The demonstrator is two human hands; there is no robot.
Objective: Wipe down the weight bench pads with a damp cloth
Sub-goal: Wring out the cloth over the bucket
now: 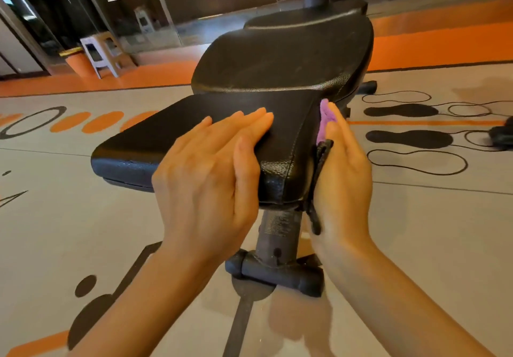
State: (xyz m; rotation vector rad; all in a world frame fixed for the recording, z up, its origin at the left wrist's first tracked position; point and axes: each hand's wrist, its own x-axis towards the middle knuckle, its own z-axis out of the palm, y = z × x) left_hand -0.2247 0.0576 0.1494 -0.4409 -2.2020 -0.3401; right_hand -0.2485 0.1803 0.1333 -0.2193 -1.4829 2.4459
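Note:
A black padded seat pad (172,137) of a weight bench fills the middle, with a raised black back pad (283,59) beyond it. My left hand (211,167) lies flat on the seat pad's top near its front corner, fingers together, holding nothing. My right hand (342,167) presses a purple cloth (323,119) against the seat pad's right side. Only the cloth's upper part shows past my fingers. A black strap (316,190) hangs between my right palm and the pad.
The bench post (277,234) and its black foot bar (277,270) stand on a grey floor with orange and black markings. A white stool (100,51) stands at the back left by glass walls. A dark object (502,134) lies at the far right.

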